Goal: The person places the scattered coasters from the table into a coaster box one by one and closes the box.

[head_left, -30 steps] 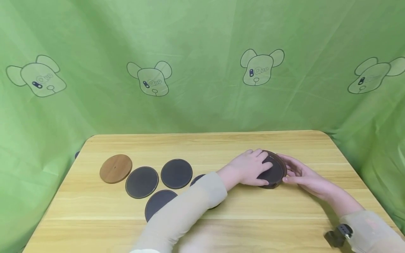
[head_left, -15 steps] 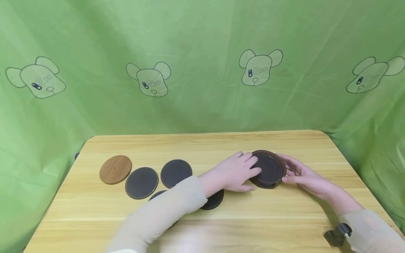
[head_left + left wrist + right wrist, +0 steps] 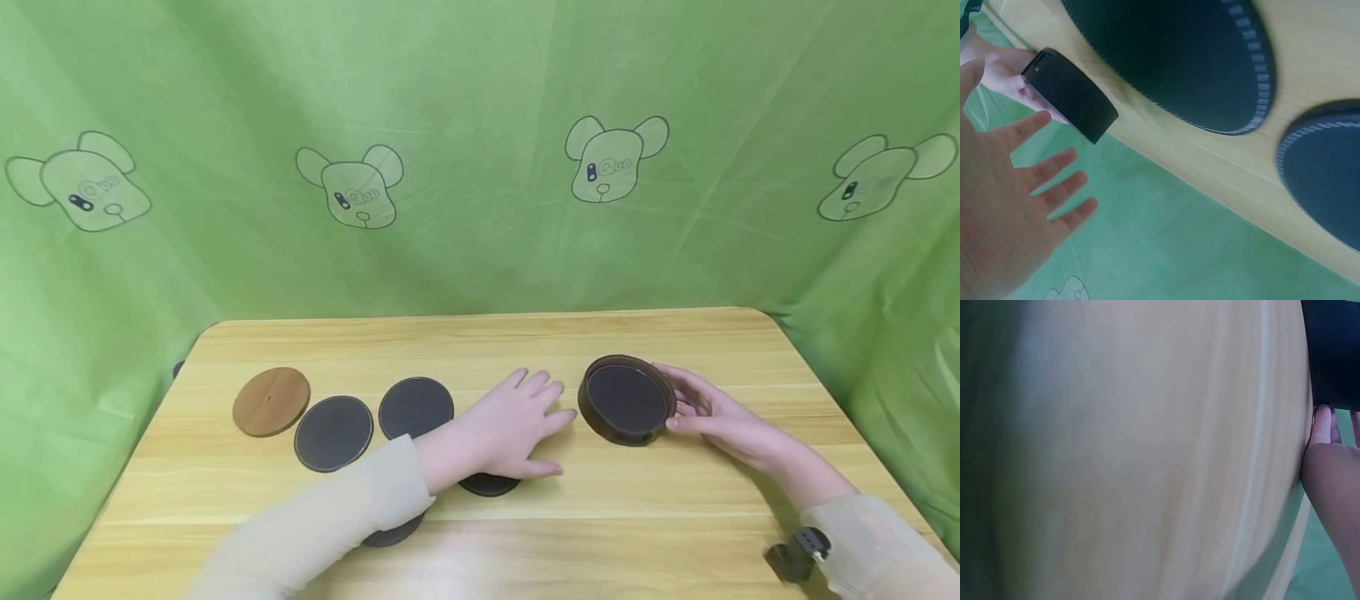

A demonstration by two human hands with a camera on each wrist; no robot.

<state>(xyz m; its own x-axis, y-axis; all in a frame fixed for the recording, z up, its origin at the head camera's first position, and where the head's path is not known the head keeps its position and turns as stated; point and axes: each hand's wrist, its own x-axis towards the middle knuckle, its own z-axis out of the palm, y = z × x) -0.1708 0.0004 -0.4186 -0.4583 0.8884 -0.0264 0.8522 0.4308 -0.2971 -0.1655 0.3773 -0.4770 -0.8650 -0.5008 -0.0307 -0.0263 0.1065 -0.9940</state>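
Note:
A dark brown round coaster holder (image 3: 600, 417) stands on the right part of the table, with a black coaster (image 3: 628, 398) lying inside it. My right hand (image 3: 720, 425) holds the holder's right side, thumb in front and fingers behind. To the left of the holder, my left hand (image 3: 510, 425) hovers with fingers spread and nothing in them. Below it a black round coaster (image 3: 489, 486) is mostly covered from view. In the left wrist view my left palm (image 3: 1004, 212) is empty, and the holder (image 3: 1072, 94) appears beyond the fingertips.
Two stitched black coasters (image 3: 333, 433) lie on the left half of the wooden table (image 3: 600, 542). Another coaster (image 3: 393, 533) is partly hidden under my left sleeve. A brown wooden disc (image 3: 272, 402) lies farthest left. Green cloth (image 3: 480, 250) hangs behind the table.
My left hand has drawn out of the holder and moved left, its fingers spreading. The coaster inside is now fully uncovered. My right hand stays at the holder, which has shifted very slightly left.

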